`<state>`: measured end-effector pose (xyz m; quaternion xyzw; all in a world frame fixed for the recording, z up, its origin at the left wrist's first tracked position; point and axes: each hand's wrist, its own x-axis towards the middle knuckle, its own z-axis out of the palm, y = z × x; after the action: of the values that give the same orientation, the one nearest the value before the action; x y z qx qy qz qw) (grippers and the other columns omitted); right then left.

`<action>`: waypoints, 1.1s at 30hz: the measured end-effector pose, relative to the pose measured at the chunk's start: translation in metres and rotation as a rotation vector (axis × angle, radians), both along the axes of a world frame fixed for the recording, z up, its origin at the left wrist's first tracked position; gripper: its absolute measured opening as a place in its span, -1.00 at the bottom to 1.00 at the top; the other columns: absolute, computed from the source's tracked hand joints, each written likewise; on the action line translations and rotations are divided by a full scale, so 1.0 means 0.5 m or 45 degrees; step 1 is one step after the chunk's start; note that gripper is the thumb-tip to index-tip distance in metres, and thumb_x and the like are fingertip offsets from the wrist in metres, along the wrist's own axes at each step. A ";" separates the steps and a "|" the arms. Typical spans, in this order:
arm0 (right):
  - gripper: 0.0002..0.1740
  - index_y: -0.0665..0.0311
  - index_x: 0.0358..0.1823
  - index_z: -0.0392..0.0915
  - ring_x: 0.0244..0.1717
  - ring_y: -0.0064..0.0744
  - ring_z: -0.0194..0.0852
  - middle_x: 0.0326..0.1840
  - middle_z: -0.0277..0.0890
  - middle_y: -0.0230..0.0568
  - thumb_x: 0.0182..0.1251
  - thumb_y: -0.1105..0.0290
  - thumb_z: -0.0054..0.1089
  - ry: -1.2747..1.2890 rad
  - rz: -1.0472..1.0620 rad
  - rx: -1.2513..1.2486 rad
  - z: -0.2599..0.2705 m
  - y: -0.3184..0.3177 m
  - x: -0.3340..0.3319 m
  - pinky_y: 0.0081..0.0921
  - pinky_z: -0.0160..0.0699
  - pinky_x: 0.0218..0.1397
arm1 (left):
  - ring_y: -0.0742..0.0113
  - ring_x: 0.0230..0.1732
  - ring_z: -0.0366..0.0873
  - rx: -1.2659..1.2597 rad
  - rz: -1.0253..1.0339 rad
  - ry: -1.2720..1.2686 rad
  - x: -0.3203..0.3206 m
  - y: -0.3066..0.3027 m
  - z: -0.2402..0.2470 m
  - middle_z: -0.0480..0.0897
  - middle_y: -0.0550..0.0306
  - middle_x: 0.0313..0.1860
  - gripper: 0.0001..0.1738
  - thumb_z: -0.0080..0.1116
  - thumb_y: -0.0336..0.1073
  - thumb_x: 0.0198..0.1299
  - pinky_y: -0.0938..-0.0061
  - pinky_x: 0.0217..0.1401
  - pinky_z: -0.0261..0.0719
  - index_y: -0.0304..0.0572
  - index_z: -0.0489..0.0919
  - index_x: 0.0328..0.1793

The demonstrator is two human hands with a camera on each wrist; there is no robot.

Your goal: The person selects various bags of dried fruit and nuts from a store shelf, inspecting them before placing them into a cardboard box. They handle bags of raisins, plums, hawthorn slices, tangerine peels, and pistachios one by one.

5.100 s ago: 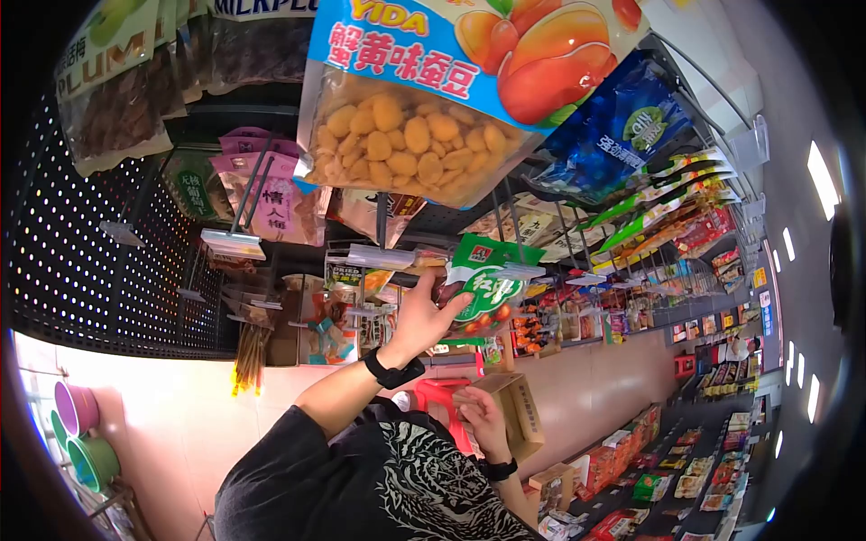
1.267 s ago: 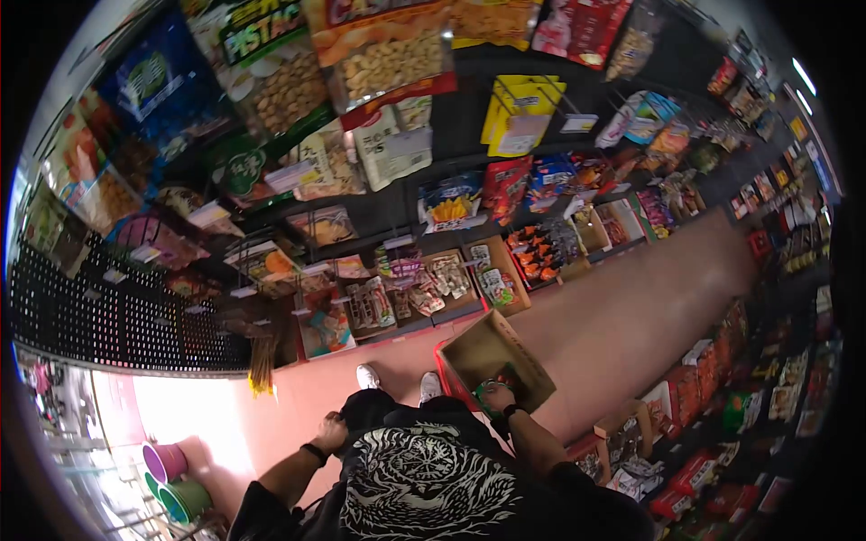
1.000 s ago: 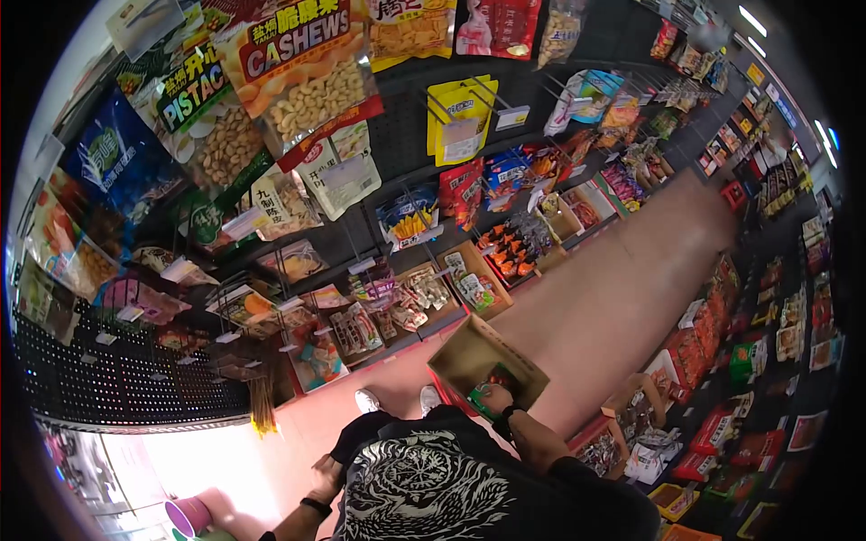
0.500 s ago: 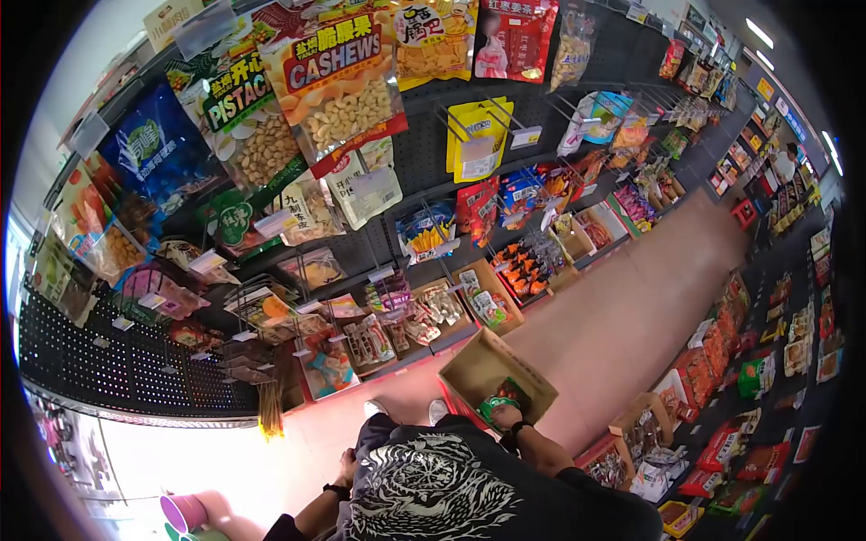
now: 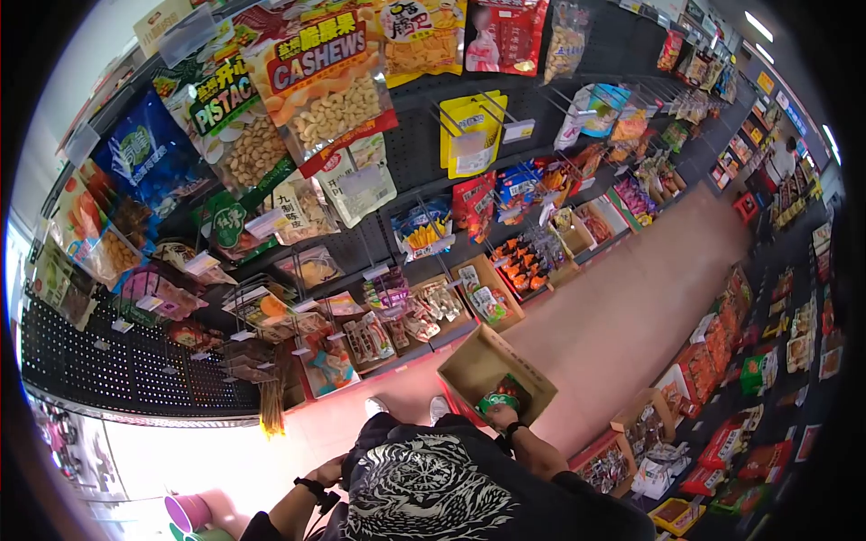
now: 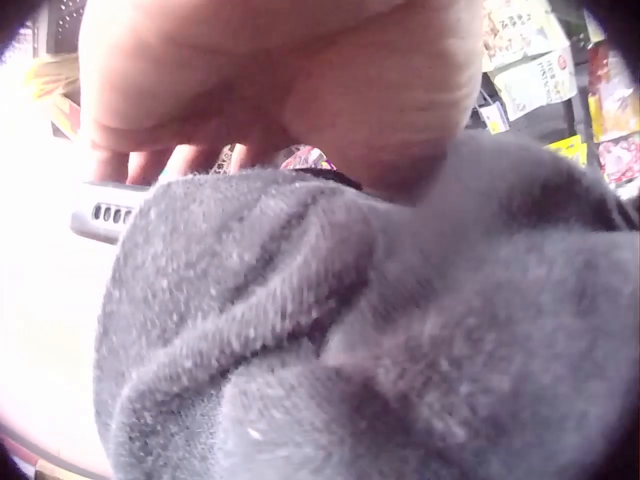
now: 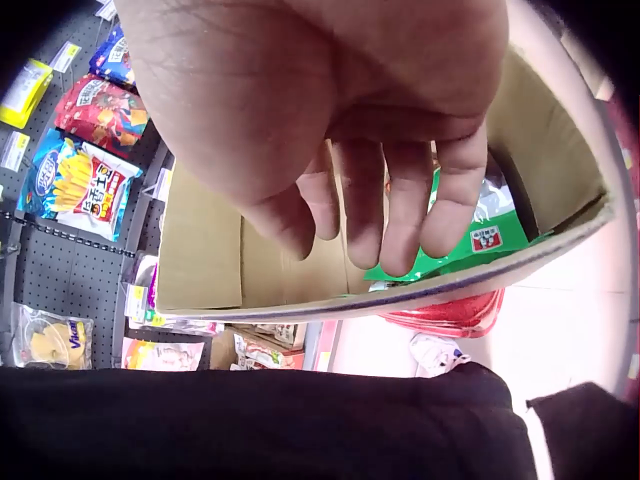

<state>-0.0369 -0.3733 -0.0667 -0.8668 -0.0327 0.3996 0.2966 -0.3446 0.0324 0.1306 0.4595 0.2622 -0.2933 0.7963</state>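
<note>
My right hand (image 5: 502, 415) is over the near side of a cardboard box (image 5: 458, 365), beside a green package (image 5: 512, 389) lying inside. In the right wrist view the fingers of the right hand (image 7: 350, 150) hang relaxed and slightly spread, overlapping part of the green package (image 7: 500, 235); whether they touch it I cannot tell. My left hand (image 5: 332, 471) is low beside the black shirt (image 5: 428, 487). In the left wrist view, fuzzy dark cloth (image 6: 300, 330) and a pale slotted object (image 6: 100, 215) hide the fingertips of the left hand (image 6: 280, 80).
Hanging snack bags (image 5: 329, 77) fill the rack ahead, above boxes of small packs (image 5: 483, 293). A red stool (image 7: 450, 315) stands under the box. More goods (image 5: 699, 379) line the right side of the aisle (image 5: 631, 279). Purple and green tubs (image 5: 188, 512) stand lower left.
The green package, held up at the rack by my left hand about five seconds ago, now lies in the box. Lately my left hand has shifted slightly left; my right hand has moved a little off the package.
</note>
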 end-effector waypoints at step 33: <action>-0.63 0.26 -0.05 0.60 -0.45 -0.45 0.62 -0.38 0.65 -0.22 0.12 0.25 0.22 0.167 -0.170 0.104 0.023 0.016 0.006 -0.48 0.58 -0.48 | -0.20 0.06 0.54 1.129 -0.177 0.212 0.019 -0.040 -0.125 0.59 -0.34 -0.03 -0.27 0.13 0.24 0.09 0.15 0.03 0.47 -0.22 0.43 0.16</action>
<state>-0.0340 -0.3654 -0.0554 -0.8261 0.0284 0.4333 0.3593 -0.3353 0.0125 0.0680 0.7476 0.3940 -0.2414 0.4771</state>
